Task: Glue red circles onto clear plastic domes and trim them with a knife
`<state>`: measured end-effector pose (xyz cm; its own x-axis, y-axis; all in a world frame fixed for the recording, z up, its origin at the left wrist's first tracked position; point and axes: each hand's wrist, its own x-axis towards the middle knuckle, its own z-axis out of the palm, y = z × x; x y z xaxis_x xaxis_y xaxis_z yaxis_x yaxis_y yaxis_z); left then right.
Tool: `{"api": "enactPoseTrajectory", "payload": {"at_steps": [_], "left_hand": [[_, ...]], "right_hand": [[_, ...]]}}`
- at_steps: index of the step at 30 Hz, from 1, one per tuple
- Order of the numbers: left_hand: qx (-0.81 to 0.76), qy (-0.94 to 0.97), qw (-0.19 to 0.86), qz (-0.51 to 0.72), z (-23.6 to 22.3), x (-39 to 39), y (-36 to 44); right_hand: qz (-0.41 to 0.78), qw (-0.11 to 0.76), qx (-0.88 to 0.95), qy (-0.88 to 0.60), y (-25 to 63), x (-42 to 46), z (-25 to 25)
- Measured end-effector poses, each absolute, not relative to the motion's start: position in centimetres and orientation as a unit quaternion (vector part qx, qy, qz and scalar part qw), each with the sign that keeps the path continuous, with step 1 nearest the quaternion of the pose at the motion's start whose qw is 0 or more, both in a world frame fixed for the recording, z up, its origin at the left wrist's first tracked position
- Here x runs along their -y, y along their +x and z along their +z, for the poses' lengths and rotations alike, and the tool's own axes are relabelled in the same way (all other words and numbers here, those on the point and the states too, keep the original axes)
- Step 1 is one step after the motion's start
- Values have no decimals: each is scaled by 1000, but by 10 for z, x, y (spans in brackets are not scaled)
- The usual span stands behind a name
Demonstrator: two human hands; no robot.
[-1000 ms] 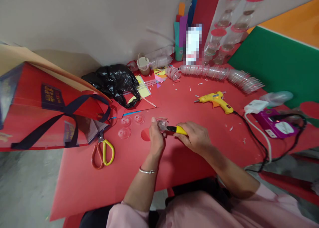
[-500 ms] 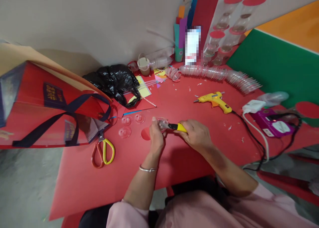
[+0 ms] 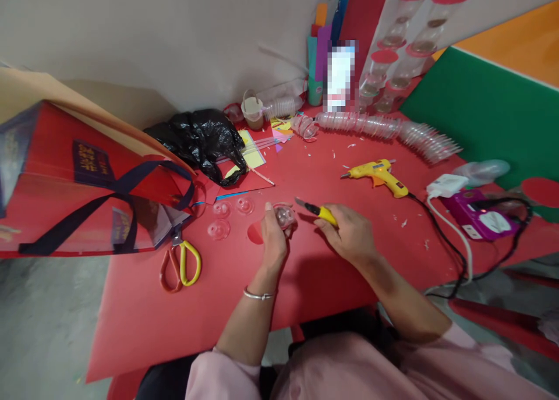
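My left hand [image 3: 274,237] is closed round a small clear plastic dome-shaped piece [image 3: 286,215] with a pinkish rim, like a cut bottle top. In my right hand [image 3: 349,234] is a yellow and black utility knife [image 3: 326,215], its blade pointing left, a short gap away from the plastic piece. Several similar clear pieces [image 3: 219,229] lie on the red table [image 3: 183,324] left of my left hand. Beside that wrist is a flat red disc [image 3: 254,233].
Scissors [image 3: 181,263] and a red gift bag [image 3: 87,202] are at left, a black plastic bag [image 3: 201,141] behind. A yellow glue gun [image 3: 375,176] lies at right, corded toward a purple power strip [image 3: 478,216]. A row of stacked clear plastic pieces [image 3: 384,127] runs along the back.
The knife has moved back to the right, away from the clear plastic piece, so its blade is now apart from it. My left hand still holds the piece in nearly the same place.
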<state>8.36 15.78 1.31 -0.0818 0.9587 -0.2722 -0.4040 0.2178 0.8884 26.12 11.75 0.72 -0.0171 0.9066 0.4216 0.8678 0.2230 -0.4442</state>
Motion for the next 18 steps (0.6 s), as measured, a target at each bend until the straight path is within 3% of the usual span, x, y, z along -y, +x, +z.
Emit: {"api": "enactPoseTrajectory", "payload": {"at_steps": [5,18], "left_hand": [[-473,320,604,556,13,-157,86],[-470,315,609,556,13,-154,89]], "right_hand": [[51,344,746,-567,249,-113,11],[43,305,746,-590,249,-113,12]]}}
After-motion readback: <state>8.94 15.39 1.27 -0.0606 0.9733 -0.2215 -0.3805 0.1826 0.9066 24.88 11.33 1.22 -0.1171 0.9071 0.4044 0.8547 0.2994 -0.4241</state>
